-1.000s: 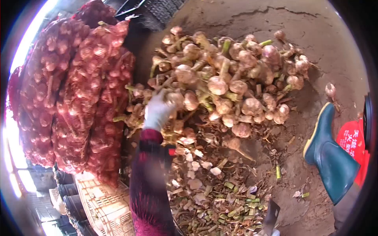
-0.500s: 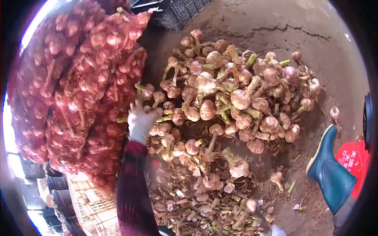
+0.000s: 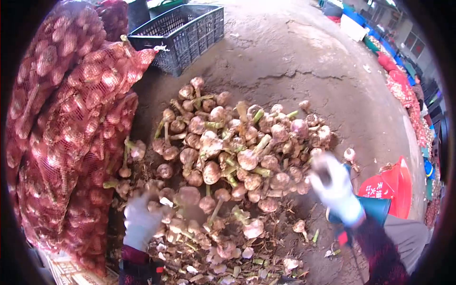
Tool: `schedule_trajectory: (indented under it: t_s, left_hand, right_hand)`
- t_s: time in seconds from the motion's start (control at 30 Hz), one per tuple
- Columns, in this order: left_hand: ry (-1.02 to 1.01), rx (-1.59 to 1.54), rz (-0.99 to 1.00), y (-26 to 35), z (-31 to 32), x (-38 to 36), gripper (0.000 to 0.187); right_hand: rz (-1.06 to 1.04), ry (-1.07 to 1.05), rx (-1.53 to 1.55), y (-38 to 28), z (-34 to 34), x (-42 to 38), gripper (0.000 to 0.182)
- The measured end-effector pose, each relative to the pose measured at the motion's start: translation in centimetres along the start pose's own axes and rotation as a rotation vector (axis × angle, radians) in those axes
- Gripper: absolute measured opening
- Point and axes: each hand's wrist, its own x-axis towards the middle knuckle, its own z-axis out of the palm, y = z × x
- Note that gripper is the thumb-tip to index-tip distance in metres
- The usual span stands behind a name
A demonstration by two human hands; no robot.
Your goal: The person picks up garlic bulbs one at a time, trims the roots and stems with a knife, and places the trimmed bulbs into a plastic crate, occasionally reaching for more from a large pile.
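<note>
My left hand (image 3: 141, 223), in a white glove, is at the lower left among loose garlic bulbs; motion smears its fingertips where they meet the bulbs. My right hand (image 3: 335, 190), also gloved in white and blurred, is raised at the right edge of the garlic pile (image 3: 247, 159). Its fingers curl round a dark gap, and I cannot make out what they hold. The bulbs in the pile are soil-stained, with cut stems, some green. Below the pile lie stem trimmings and peeled skins (image 3: 223, 266).
Red mesh sacks (image 3: 71, 142) full of garlic stand along the left. Behind the pile is a black plastic crate (image 3: 197, 35). A red bag (image 3: 401, 183) with white writing lies at right beside my grey-trousered leg (image 3: 403, 237). A pale basket (image 3: 78, 273) shows at lower left.
My left hand has come down and back from the bulbs by the sacks. The right hand has risen from the bottom edge to the pile's right side. The view has tilted up.
</note>
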Motion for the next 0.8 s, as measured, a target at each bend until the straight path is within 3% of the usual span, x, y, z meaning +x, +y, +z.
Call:
schedule_trajectory:
  t_s: [0.1, 0.13, 0.17, 0.2, 0.23, 0.3, 0.4, 0.43, 0.47, 0.53, 0.57, 0.6, 0.63, 0.67, 0.7, 0.77, 0.8]
  left_hand:
    - [0.238, -0.142, 0.342, 3.4, 0.0, 5.6, 0.075]
    - [0.292, -0.190, 0.463, 4.9, 0.8, 8.5, 0.078]
    - [0.268, -0.267, 0.466, 7.1, 1.2, 10.5, 0.079]
    - [0.238, -0.343, 0.464, 8.8, 2.0, 12.2, 0.080]
    - [0.159, -0.406, 0.471, 9.1, 4.1, 15.3, 0.083]
    - [0.004, -0.515, 0.438, 10.3, 7.9, 17.7, 0.086]
    - [0.001, -0.734, 0.531, 10.0, 10.0, 17.9, 0.083]
    - [0.016, -0.565, 0.541, 9.4, 9.7, 17.8, 0.083]
    - [-0.063, -0.666, 0.518, 10.2, 9.4, 16.3, 0.081]
    - [-0.083, -0.333, 0.429, 13.1, 7.8, 11.4, 0.080]
    - [-0.070, -0.041, 0.487, 13.8, 8.0, 9.4, 0.077]
    - [-0.017, -0.030, 0.602, 13.7, 8.6, 7.9, 0.075]
    - [-0.141, -0.084, 0.530, 14.0, 9.0, 6.4, 0.071]
    - [-0.177, -0.072, 0.590, 13.6, 9.7, 5.6, 0.062]
    - [-0.083, 0.053, 0.721, 14.2, 9.7, 2.7, 0.057]
    - [-0.057, 0.245, 0.736, 14.0, 10.9, -1.5, 0.053]
    - [0.061, 0.245, 0.757, 12.9, 12.2, -3.2, 0.051]
  right_hand:
    - [0.141, -0.134, 0.115, 4.2, 6.9, 11.4, 0.045]
    - [0.348, -0.352, 0.049, 3.8, 7.9, 15.0, 0.060]
    - [0.371, -0.478, 0.124, 5.4, 10.4, 17.8, 0.069]
    - [0.292, -0.576, 0.046, 5.1, 11.5, 19.5, 0.071]
    - [0.071, -0.519, -0.099, 7.3, 14.5, 20.3, 0.073]
    - [0.046, -0.676, -0.054, 7.7, 16.4, 20.4, 0.067]
    - [0.003, -0.751, -0.085, 7.3, 15.8, 19.0, 0.059]
    - [-0.061, -0.797, -0.064, 6.7, 15.2, 19.1, 0.056]
    - [-0.133, -0.733, 0.020, 7.4, 15.7, 18.1, 0.054]
    - [-0.037, -0.773, -0.039, 4.6, 13.6, 16.2, 0.056]
    - [-0.038, -0.775, -0.022, 3.9, 13.2, 15.2, 0.056]
    - [-0.033, -0.776, -0.008, 3.5, 12.6, 14.2, 0.056]
    - [-0.005, -0.829, 0.000, 3.3, 11.7, 13.3, 0.054]
    - [-0.084, -0.761, -0.005, 4.1, 11.6, 11.5, 0.052]
    - [-0.024, -0.800, 0.085, 3.6, 10.1, 10.0, 0.051]
    - [0.019, -0.809, 0.159, 2.3, 8.0, 7.0, 0.049]
    - [0.005, -0.779, 0.145, 1.8, 7.5, 5.4, 0.048]
